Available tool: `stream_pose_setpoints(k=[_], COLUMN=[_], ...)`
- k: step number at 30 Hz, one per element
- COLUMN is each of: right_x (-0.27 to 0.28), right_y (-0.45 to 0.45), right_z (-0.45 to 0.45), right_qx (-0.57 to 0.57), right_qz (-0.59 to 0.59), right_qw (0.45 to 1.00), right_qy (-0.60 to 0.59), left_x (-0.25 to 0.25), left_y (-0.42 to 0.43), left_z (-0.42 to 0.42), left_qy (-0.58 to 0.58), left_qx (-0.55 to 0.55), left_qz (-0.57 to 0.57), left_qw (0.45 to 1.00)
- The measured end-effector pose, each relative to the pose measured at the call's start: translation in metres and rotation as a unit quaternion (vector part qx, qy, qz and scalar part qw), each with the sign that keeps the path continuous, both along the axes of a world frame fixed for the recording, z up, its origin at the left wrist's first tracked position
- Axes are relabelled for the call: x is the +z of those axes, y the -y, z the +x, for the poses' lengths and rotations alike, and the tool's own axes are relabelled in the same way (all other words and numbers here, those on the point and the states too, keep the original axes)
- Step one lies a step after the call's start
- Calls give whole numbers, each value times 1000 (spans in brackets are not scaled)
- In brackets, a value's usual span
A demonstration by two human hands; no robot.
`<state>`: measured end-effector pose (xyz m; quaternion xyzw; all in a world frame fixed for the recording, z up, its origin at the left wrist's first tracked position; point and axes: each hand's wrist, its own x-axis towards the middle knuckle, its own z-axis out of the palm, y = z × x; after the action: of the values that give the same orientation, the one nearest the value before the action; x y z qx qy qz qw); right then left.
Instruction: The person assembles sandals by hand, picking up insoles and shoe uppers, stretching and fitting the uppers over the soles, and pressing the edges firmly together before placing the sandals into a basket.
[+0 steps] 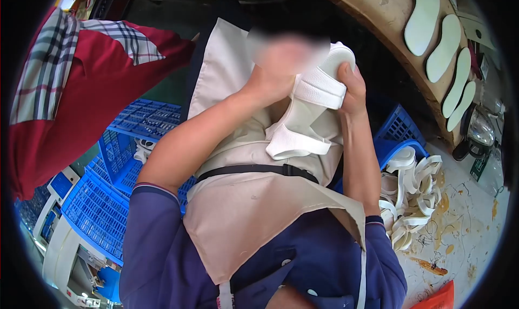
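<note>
A white sandal (319,87) with a wide strap and a back strap is held above the beige apron on my lap, its back strap pointing down toward my body. My right hand (352,88) grips its right edge, the thumb beside the wide strap. My left hand (277,74) is at the sandal's left side; a blurred patch hides its fingers, so their grip cannot be made out.
Pale insoles (443,47) lie on the curved brown table (378,12) at upper right. Below are white sandals (408,190) in a pile beside a blue basket (400,126). Blue crates (97,212) stand at left, near a person in red (92,87).
</note>
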<state>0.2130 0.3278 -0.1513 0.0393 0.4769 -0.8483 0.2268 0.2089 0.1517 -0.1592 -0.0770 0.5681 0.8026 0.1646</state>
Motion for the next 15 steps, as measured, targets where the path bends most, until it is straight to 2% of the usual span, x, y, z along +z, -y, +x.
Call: stream_pose_setpoints(k=[2,5,8,13,15], right_x=[-6,22,36,31,37], right_y=[4,12,15,19,21], right_z=[-5,-12,-24,-32,-35], right_qx=[15,47,60,66,80], right_qz=[-17,6,44,114,128], right_qw=[1000,999,996,988,984], right_qy=[-5,-22,-41,-76,-94], left_x=[0,9,25,51,55], left_y=[3,3,9,41,47], left_z=[0,1,-7,-33,-40], left_qy=[-5,-15,-21,8,12], left_qx=[28,45,34,-78,-85], left_qz=[40,76,-30,-1,2], left_qw=[999,996,999,997,996])
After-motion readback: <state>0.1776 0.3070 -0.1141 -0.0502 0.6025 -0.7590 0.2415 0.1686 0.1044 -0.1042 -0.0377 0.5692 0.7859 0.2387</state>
